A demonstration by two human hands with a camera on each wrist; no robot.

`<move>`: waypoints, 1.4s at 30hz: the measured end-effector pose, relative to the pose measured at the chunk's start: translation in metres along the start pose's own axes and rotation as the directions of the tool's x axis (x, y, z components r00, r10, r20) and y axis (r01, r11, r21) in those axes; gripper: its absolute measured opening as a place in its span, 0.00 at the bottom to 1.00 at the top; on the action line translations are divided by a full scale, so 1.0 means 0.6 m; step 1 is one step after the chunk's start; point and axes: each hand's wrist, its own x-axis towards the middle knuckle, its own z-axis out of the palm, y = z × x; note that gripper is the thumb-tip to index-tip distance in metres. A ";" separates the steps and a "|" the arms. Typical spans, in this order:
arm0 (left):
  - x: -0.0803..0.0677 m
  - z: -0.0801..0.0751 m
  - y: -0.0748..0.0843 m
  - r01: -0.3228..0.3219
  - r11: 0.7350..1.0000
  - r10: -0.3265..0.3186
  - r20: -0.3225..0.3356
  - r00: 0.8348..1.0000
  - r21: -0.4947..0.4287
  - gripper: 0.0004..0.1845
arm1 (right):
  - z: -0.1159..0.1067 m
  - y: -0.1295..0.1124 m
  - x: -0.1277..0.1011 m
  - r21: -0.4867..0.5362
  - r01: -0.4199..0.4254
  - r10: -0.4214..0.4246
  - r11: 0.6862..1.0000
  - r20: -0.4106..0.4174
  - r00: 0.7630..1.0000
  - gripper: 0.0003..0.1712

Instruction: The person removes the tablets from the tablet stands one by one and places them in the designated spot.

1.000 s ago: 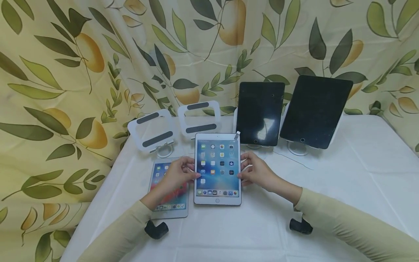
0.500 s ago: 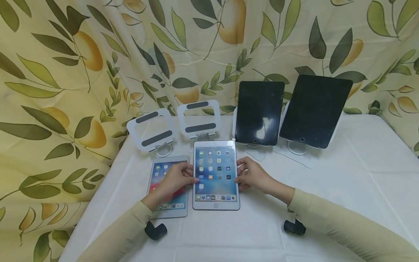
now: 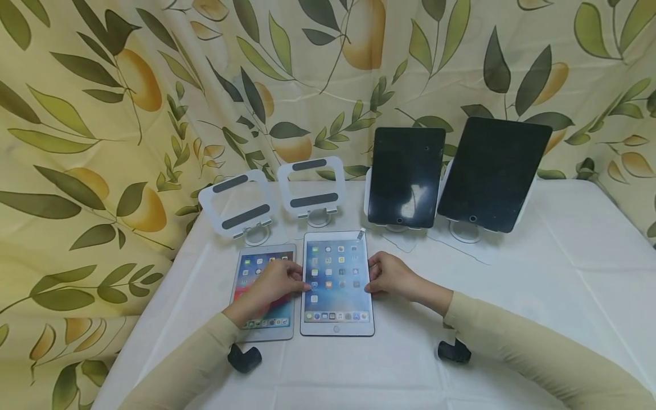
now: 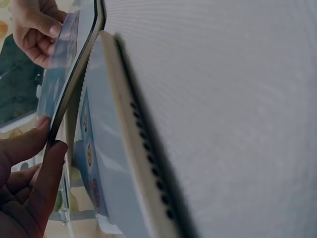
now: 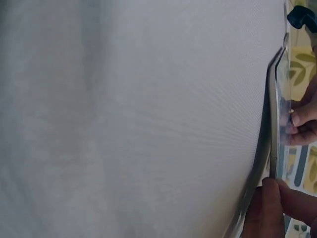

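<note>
Left hand point(image 3: 275, 279): you pinch the left edge of the middle tablet point(image 3: 336, 285).
Right hand point(image 3: 393, 277): you pinch its right edge.
Middle tablet: it is between your hands, just beside the left tablet point(image 3: 275, 312).

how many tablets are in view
4: a white tablet held by the left hand and right hand; a second white tablet to its left, partly hidden; a smaller black tablet and larger black tablet propped up behind, to the right.
</note>
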 end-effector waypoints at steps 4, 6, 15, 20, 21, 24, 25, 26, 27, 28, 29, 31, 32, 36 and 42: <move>0.006 0.002 -0.001 0.022 1.000 -0.022 0.008 1.000 0.004 0.19 | -0.001 0.002 0.006 -0.012 -0.029 0.030 0.999 0.023 0.999 0.29; 0.008 0.003 -0.002 0.029 1.000 -0.029 0.015 0.999 0.004 0.18 | -0.001 0.003 0.008 -0.027 -0.045 0.046 0.999 0.024 0.999 0.29; 0.011 -0.018 0.004 0.065 0.996 -0.068 0.046 0.997 0.063 0.14 | 0.003 -0.004 0.029 -0.090 -0.032 0.039 0.995 0.072 0.997 0.27; 0.020 -0.032 0.001 0.078 0.995 -0.082 0.073 0.994 0.055 0.16 | 0.005 -0.014 0.027 -0.156 -0.021 0.028 0.988 0.044 0.999 0.30; 0.020 -0.034 0.002 0.077 0.996 -0.081 0.074 0.994 0.046 0.17 | 0.004 -0.015 0.025 -0.163 -0.019 0.025 0.986 0.039 0.999 0.31; 0.023 -0.040 0.007 0.063 0.998 -0.065 0.061 0.996 0.025 0.20 | 0.001 -0.019 0.015 -0.135 -0.018 0.024 0.991 0.044 0.999 0.34; 0.023 -0.042 0.010 0.055 0.998 -0.055 0.055 0.997 0.016 0.21 | -0.001 -0.020 0.012 -0.123 -0.015 0.021 0.992 0.049 0.999 0.34; 0.025 -0.043 0.013 0.046 0.999 -0.046 0.049 0.998 0.003 0.22 | -0.003 -0.023 0.009 -0.111 -0.013 0.019 0.994 0.048 0.999 0.34; 0.026 -0.044 0.018 0.040 0.999 -0.039 0.045 0.998 -0.011 0.22 | -0.006 -0.025 0.007 -0.104 -0.009 0.014 0.995 0.046 0.999 0.34; 0.028 -0.045 0.022 0.025 1.000 -0.025 0.039 0.999 -0.012 0.22 | -0.010 -0.026 0.005 -0.099 -0.004 0.008 0.995 0.042 0.999 0.35; 0.029 -0.045 0.027 0.015 1.000 -0.015 0.037 0.999 -0.014 0.23 | -0.014 -0.029 0.002 -0.097 0.004 0.000 0.995 0.041 0.999 0.35; 0.033 -0.045 0.038 -0.004 1.000 0.004 0.037 0.999 -0.016 0.23 | -0.022 -0.033 -0.001 -0.084 0.010 -0.008 0.996 0.028 1.000 0.35; 0.035 -0.044 0.043 -0.017 1.000 0.017 0.034 0.999 -0.013 0.24 | -0.026 -0.035 -0.002 -0.078 0.011 -0.009 0.997 0.021 1.000 0.35; 0.044 -0.040 0.065 -0.069 0.998 0.069 0.024 0.997 -0.005 0.25 | -0.043 -0.042 -0.005 -0.065 0.024 -0.024 0.998 -0.003 1.000 0.36; 0.059 -0.037 0.106 -0.151 0.988 0.152 0.037 0.988 -0.034 0.26 | -0.068 -0.047 -0.007 -0.048 0.036 -0.038 0.998 -0.042 0.998 0.37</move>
